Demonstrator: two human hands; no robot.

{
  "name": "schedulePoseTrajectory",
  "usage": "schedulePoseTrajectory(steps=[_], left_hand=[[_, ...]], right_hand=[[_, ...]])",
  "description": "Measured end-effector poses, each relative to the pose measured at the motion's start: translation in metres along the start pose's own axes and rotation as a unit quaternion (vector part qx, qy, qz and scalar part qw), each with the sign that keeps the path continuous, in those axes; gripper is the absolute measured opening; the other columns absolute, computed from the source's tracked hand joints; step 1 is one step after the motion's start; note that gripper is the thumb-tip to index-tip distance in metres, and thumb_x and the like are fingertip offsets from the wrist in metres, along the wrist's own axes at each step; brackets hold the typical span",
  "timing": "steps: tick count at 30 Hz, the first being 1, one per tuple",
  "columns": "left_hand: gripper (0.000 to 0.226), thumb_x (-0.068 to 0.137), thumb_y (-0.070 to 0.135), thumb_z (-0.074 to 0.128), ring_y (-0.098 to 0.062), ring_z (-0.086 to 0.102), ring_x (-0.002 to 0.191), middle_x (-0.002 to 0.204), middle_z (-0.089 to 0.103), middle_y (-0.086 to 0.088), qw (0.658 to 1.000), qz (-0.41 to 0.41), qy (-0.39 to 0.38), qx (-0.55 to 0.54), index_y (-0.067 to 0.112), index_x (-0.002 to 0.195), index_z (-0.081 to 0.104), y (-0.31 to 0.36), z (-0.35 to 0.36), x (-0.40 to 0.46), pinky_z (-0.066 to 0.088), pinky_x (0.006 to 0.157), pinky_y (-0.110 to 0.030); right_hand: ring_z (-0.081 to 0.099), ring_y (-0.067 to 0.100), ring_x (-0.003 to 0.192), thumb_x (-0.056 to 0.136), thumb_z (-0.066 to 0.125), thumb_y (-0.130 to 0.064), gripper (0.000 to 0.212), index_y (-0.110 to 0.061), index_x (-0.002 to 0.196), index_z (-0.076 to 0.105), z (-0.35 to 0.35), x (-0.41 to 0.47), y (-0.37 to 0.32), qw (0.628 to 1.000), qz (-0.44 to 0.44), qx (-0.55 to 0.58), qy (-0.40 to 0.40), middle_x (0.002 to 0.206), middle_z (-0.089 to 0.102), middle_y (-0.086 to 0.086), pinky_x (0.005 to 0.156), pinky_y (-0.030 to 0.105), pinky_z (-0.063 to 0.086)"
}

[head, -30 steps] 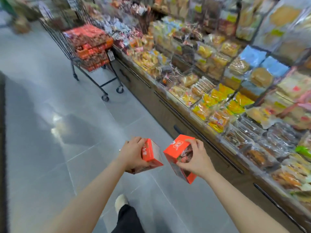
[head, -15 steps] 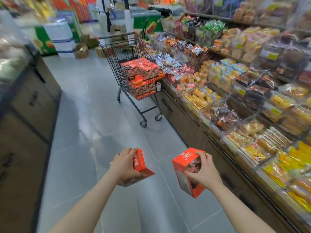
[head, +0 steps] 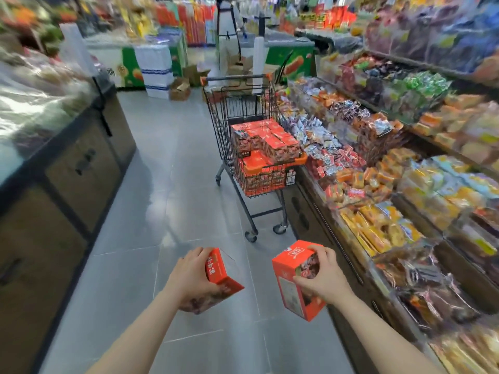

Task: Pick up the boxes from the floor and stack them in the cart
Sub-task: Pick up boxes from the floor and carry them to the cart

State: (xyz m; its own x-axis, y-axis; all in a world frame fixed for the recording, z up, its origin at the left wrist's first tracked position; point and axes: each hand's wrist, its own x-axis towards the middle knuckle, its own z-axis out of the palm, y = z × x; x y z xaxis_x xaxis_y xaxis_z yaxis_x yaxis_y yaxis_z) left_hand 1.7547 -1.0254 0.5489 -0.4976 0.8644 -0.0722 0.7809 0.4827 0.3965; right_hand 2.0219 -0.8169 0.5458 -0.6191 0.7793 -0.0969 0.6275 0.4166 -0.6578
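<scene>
Left hand [head: 193, 276] low centre of frame, grip closed round a red box [head: 217, 273]; fingers wrap the far side, thumb near, box tipped with a corner pointing down; held by its narrow faces, likely so it can be set flat on the stack. Right hand [head: 322, 279] just right of centre, grip closed on a second box [head: 295, 282]; fingertips [head: 313, 251] on the top edge, thumb on the windowed side; box tilted, orange top toward me. The two boxes well apart, not touching; one per hand, I judge, to save a trip.

Cart [head: 243, 109] in middle of frame, up the aisle, parked just beside the snack shelf [head: 378, 184] on the right; basket already loaded with stacked boxes [head: 266, 143] rising above the front rim; rear part of the basket looks unfilled. Floor [head: 162, 184] between me and cart bare grey tile.

Judgement: carry phase; next, walk up, lower each box onto the stack square, or it may slide off the heaped front.
</scene>
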Motion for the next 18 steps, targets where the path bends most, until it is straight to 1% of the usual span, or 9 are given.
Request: schedulePoseTrajectory(steps=[3,7,13,16,18], left_hand=[[0.096,0.048,0.071,0.066,-0.013,0.045,0.114,0.120,0.051,0.013,0.999,-0.020,0.039,-0.015,0.034,0.133,0.040,0.002,-0.010,0.049,0.042,0.094,-0.034],[0.090,0.050,0.066,0.070,-0.014,0.048,0.112,0.116,0.053,0.011,0.998,-0.035,0.044,-0.027,0.033,0.130,0.045,-0.003,-0.016,0.097,0.042,0.093,-0.032],[0.090,0.051,0.065,0.070,-0.012,0.052,0.105,0.111,0.053,0.011,0.999,-0.031,0.028,-0.031,0.031,0.131,0.045,-0.033,-0.022,0.176,0.043,0.089,-0.029],[0.093,0.051,0.065,0.070,-0.013,0.051,0.109,0.117,0.052,0.011,0.999,-0.025,0.012,-0.019,0.032,0.134,0.041,-0.058,-0.030,0.228,0.042,0.090,-0.028],[0.097,0.051,0.066,0.069,-0.014,0.051,0.111,0.119,0.051,0.011,1.000,-0.015,0.000,-0.015,0.032,0.136,0.038,-0.080,-0.040,0.267,0.044,0.090,-0.030]], right_hand=[[0.048,0.014,0.110,0.057,0.076,-0.056,0.088,-0.035,0.130,0.032,-0.017,0.065,-0.007,0.999,-0.035,0.007,-0.014,0.128,0.029,-0.007,0.093,0.032,0.042],[0.045,0.012,0.108,0.061,0.079,-0.050,0.086,-0.034,0.131,0.032,-0.018,0.126,-0.018,0.998,-0.050,0.018,-0.030,0.129,0.027,-0.008,0.092,0.032,0.041],[0.046,0.013,0.110,0.054,0.074,-0.059,0.090,-0.036,0.130,0.031,-0.002,0.211,-0.040,0.998,-0.049,0.023,-0.042,0.123,0.025,-0.012,0.095,0.034,0.043],[0.047,0.014,0.112,0.052,0.071,-0.060,0.090,-0.038,0.130,0.031,0.008,0.257,-0.056,0.999,-0.036,0.029,-0.027,0.123,0.026,-0.012,0.095,0.036,0.044],[0.048,0.014,0.113,0.050,0.069,-0.063,0.092,-0.037,0.130,0.032,0.016,0.290,-0.069,0.999,-0.028,0.034,-0.009,0.125,0.028,-0.011,0.097,0.038,0.044]])
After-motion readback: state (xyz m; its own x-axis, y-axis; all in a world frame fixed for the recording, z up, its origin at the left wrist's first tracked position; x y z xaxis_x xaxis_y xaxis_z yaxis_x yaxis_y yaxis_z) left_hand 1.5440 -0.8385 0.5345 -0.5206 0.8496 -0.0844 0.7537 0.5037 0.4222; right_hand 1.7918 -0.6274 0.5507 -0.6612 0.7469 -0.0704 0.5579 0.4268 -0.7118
